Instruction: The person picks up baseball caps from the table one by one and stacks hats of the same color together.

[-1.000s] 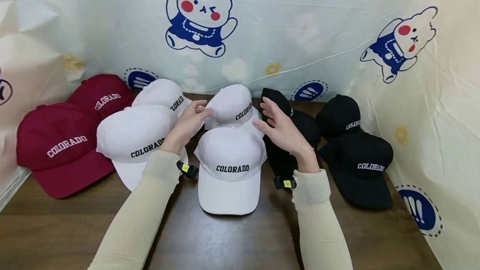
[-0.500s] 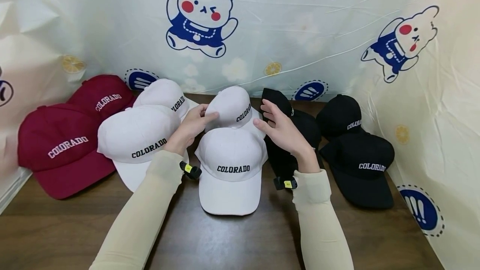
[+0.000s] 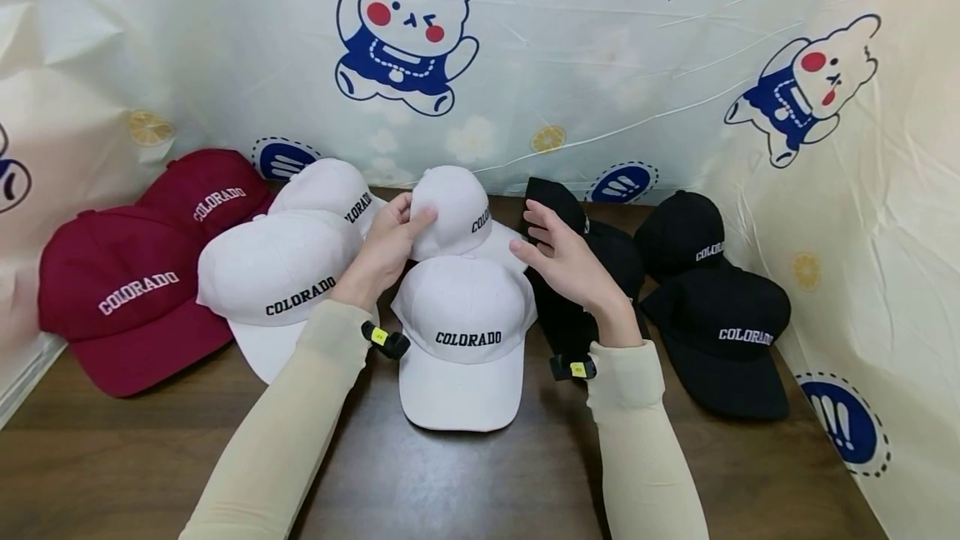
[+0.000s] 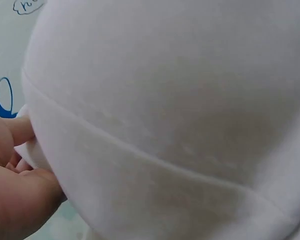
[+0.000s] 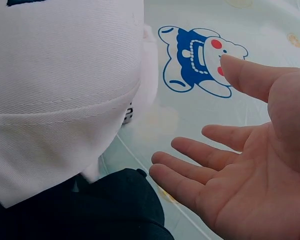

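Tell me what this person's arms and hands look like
The sleeves are plain cream, with cuffs that look folded back. By each cuff sits a small black device with a yellow label. The left hand and right hand wear no gloves.

left caps [image 3: 142, 252]: deep red, white lettering
middle caps [image 3: 461, 390]: white, black lettering
right caps [image 3: 716, 382]: black, white lettering
sleeves [image 3: 270, 432]: plain pale cream
wrist devices [image 3: 386, 341]: black, small yellow patch
tabletop [image 3: 450, 490]: dark brown, wood grain
far backdrop [image 3: 225, 48]: pale blue-green, white bears [image 3: 405, 36] in navy with red cheeks, yellow citrus slices [image 3: 549, 138], navy circles [image 3: 622, 182] ringed with dashes
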